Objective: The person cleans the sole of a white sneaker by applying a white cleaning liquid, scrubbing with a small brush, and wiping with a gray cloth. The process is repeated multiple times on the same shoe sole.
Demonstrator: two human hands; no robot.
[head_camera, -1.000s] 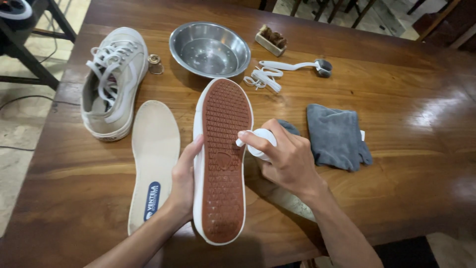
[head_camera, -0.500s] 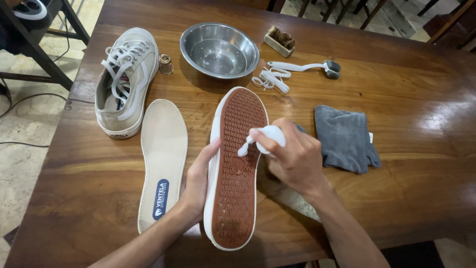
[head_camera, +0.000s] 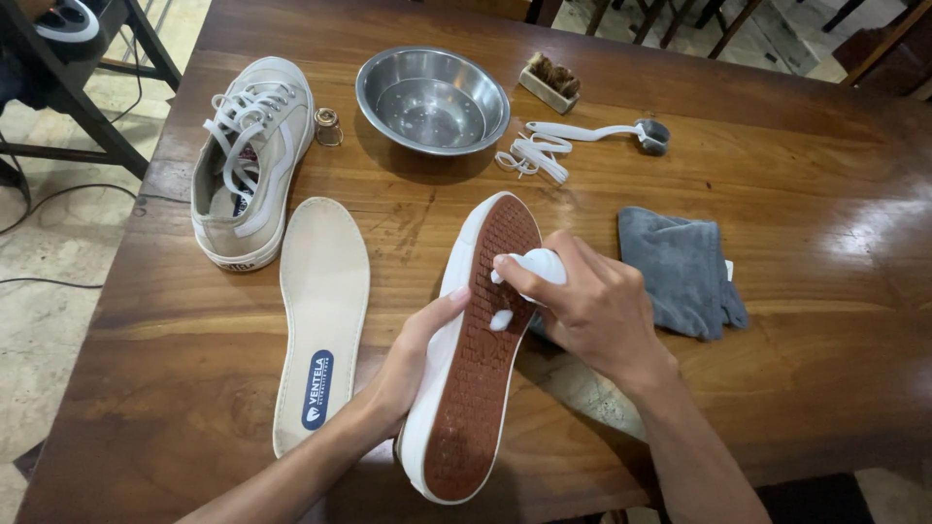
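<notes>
A shoe is held sole up, its brown rubber sole with a white rim facing me. My left hand grips its left edge near the middle. My right hand holds a small white foam bottle with its nozzle over the sole. A blob of white foam sits on the sole just under the nozzle.
A second beige laced shoe stands at the left, with a loose insole beside it. A steel bowl, white laces, a white-handled brush, a small wooden brush and a grey cloth lie on the wooden table.
The shoe has tilted with its toe to the right. My right hand has moved the bottle over the sole, and a blob of foam has appeared there.
</notes>
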